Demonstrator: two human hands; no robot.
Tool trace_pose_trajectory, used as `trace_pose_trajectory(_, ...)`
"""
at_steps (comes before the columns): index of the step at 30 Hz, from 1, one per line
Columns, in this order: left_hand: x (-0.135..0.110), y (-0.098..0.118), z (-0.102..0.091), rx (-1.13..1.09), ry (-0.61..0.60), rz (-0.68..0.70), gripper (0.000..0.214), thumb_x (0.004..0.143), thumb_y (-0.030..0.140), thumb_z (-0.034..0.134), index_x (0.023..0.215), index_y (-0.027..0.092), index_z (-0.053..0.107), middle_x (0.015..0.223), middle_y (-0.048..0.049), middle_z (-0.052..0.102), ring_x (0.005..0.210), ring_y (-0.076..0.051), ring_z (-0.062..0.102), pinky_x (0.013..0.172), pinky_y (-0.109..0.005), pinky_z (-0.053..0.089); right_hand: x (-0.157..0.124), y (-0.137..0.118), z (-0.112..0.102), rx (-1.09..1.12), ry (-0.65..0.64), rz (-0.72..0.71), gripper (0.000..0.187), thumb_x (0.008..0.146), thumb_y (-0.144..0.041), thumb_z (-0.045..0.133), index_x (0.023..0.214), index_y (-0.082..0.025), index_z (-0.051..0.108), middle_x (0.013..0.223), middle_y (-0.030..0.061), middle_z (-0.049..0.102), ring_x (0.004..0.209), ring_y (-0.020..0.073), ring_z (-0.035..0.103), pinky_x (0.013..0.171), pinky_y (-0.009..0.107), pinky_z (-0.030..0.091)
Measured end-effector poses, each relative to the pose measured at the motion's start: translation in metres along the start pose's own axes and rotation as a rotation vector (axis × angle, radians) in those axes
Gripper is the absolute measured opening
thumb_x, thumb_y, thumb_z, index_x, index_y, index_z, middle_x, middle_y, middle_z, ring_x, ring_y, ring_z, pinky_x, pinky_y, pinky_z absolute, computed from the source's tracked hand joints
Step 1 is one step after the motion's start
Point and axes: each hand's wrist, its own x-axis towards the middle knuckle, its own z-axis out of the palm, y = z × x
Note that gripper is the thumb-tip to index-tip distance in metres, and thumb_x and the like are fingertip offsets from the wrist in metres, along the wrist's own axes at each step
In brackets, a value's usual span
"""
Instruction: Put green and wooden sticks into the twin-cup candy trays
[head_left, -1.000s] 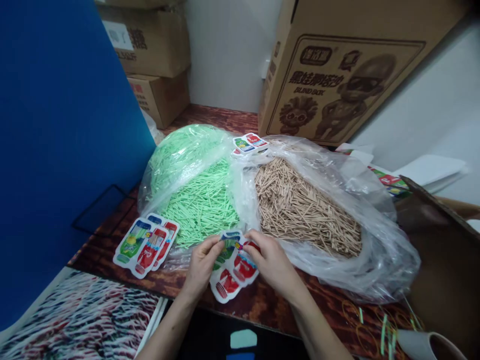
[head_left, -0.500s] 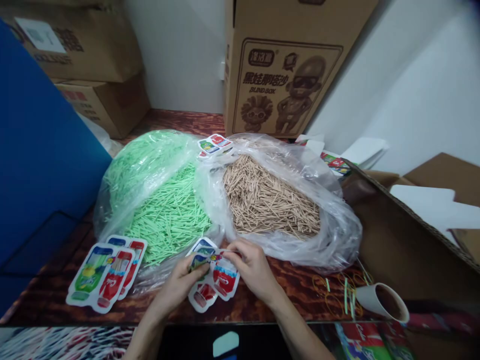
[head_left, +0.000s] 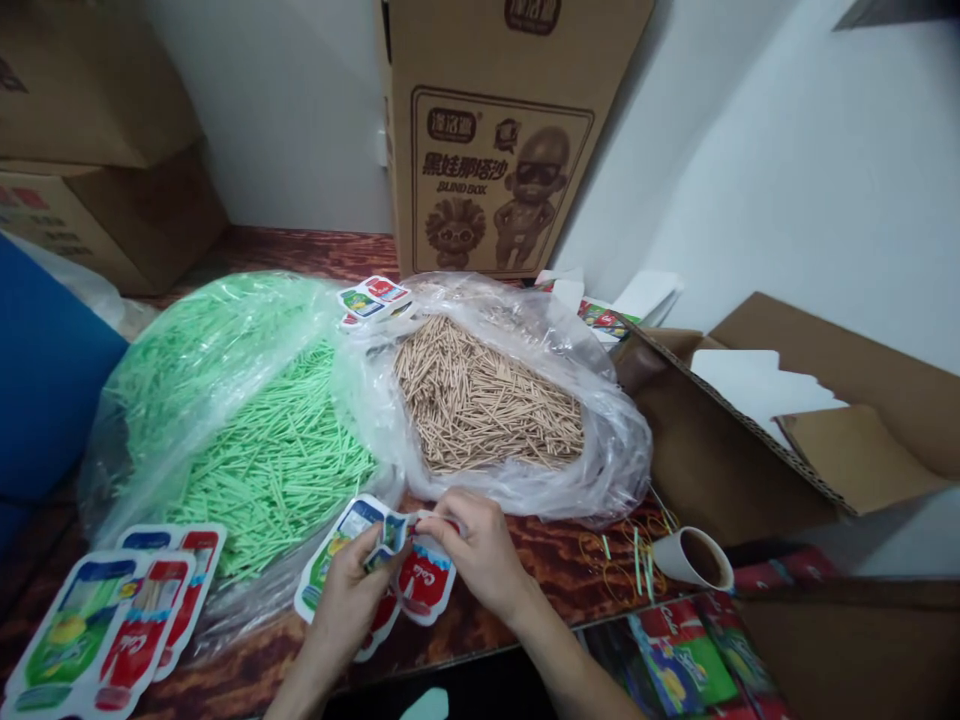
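Observation:
My left hand (head_left: pixel 346 598) and my right hand (head_left: pixel 484 548) are close together at the table's front edge, both closed on a small printed pouch (head_left: pixel 426 582) with a red Cola panel. The thumbs and fingers pinch its upper part, which looks bent between them. Partly beneath it lies another pouch (head_left: pixel 324 562) with a blue and green panel. Just beyond my hands, short green sticks (head_left: pixel 281 455) fill one clear plastic bag, and brown sticks (head_left: pixel 487 400) fill the bag beside it. At the left, overlapping pouches (head_left: pixel 71 635) show sticks through their windows.
More pouches (head_left: pixel 373 298) rest on top between the bags. A tall carton (head_left: pixel 495 60) stands behind. To the right are an open cardboard box (head_left: pixel 720 470), a paper cup (head_left: pixel 694 560) with dark contents, and rubber bands (head_left: pixel 619 580). Colourful packs (head_left: pixel 686 660) sit below the table edge.
The view has swung right, so everything appears shifted left. My hands stay on the pouch, whose top now looks more bent and spread between my fingers.

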Motion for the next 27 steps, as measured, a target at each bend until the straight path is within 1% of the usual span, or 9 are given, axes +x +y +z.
trace_pose_trajectory(4,0.0,-0.002,-0.007,0.024,-0.07,-0.042,0.027,0.071,0.043,0.067,0.076,0.017,0.07,0.069,-0.001,0.065,0.072,-0.021,0.058,0.074,-0.029,0.049,-0.004,0.001,-0.005,0.061,-0.118,0.072,0.02,0.081,-0.016,0.066,0.064,-0.018,0.056,0.065,-0.0047,0.055,0.064,0.0106,0.051,0.061,0.021,0.034)
trace_pose_trajectory(6,-0.001,-0.002,-0.014,0.059,-0.179,-0.063,0.024,0.069,0.04,0.069,0.075,0.017,0.071,0.07,-0.0018,0.067,0.075,-0.023,0.059,0.078,-0.031,0.049,-0.007,0.002,-0.003,0.033,-0.069,0.069,0.03,0.079,-0.019,0.07,0.057,-0.018,0.049,0.059,-0.0059,0.049,0.059,0.0098,0.046,0.058,0.022,0.031)
trace_pose_trajectory(9,-0.004,-0.001,-0.026,0.054,-0.28,-0.149,0.028,0.068,0.038,0.071,0.088,0.018,0.073,0.085,-0.0042,0.071,0.089,-0.027,0.061,0.084,-0.034,0.048,-0.013,0.006,0.002,-0.009,0.023,0.064,0.04,0.078,-0.026,0.072,0.054,-0.017,0.042,0.057,-0.006,0.044,0.058,0.0097,0.042,0.057,0.023,0.028)
trace_pose_trajectory(11,-0.008,0.001,-0.03,-0.018,-0.318,-0.227,0.034,0.068,0.039,0.072,0.095,0.019,0.072,0.095,-0.0055,0.072,0.095,-0.028,0.061,0.087,-0.035,0.048,-0.016,0.008,0.004,-0.012,0.053,0.061,0.04,0.08,-0.029,0.07,0.055,-0.017,0.042,0.059,-0.0053,0.044,0.059,0.0102,0.043,0.058,0.023,0.028)
trace_pose_trajectory(14,-0.011,0.001,-0.026,-0.195,-0.359,-0.322,0.045,0.065,0.042,0.076,0.102,0.018,0.07,0.095,-0.0067,0.072,0.091,-0.027,0.064,0.082,-0.036,0.051,-0.017,0.01,0.004,0.023,0.037,0.028,0.038,0.083,-0.029,0.067,0.056,-0.017,0.043,0.06,-0.0047,0.044,0.06,0.0106,0.045,0.059,0.023,0.029)
trace_pose_trajectory(17,-0.005,-0.003,-0.013,-0.21,-0.281,-0.303,0.045,0.058,0.045,0.079,0.091,0.015,0.071,0.079,-0.0054,0.071,0.075,-0.024,0.064,0.07,-0.032,0.052,-0.015,0.007,0.002,0.049,-0.006,-0.026,0.035,0.083,-0.029,0.067,0.058,-0.017,0.045,0.06,-0.0047,0.045,0.06,0.0108,0.045,0.059,0.024,0.03)
trace_pose_trajectory(21,0.004,-0.007,0.0,-0.079,-0.057,-0.134,0.035,0.063,0.049,0.074,0.069,0.015,0.07,0.064,-0.0029,0.067,0.067,-0.02,0.059,0.063,-0.027,0.049,-0.01,0.006,0.001,0.006,-0.014,-0.062,0.028,0.085,-0.024,0.064,0.063,-0.018,0.049,0.066,-0.0033,0.049,0.066,0.012,0.048,0.061,0.024,0.031)
trace_pose_trajectory(24,0.004,-0.002,0.005,-0.043,-0.01,-0.066,0.031,0.067,0.047,0.07,0.071,0.016,0.071,0.067,-0.0032,0.068,0.072,-0.022,0.06,0.067,-0.028,0.05,-0.009,0.01,0.003,-0.05,0.068,-0.064,0.036,0.085,-0.028,0.065,0.058,-0.018,0.043,0.063,-0.0032,0.046,0.063,0.0124,0.045,0.06,0.025,0.031)
trace_pose_trajectory(27,0.001,0.006,0.011,-0.033,-0.01,-0.063,0.028,0.062,0.039,0.074,0.078,0.016,0.073,0.07,-0.0022,0.068,0.071,-0.021,0.059,0.068,-0.028,0.05,-0.01,0.013,0.007,-0.083,0.151,-0.066,0.041,0.086,-0.033,0.063,0.056,-0.019,0.04,0.06,-0.0029,0.044,0.061,0.0128,0.043,0.058,0.026,0.029)
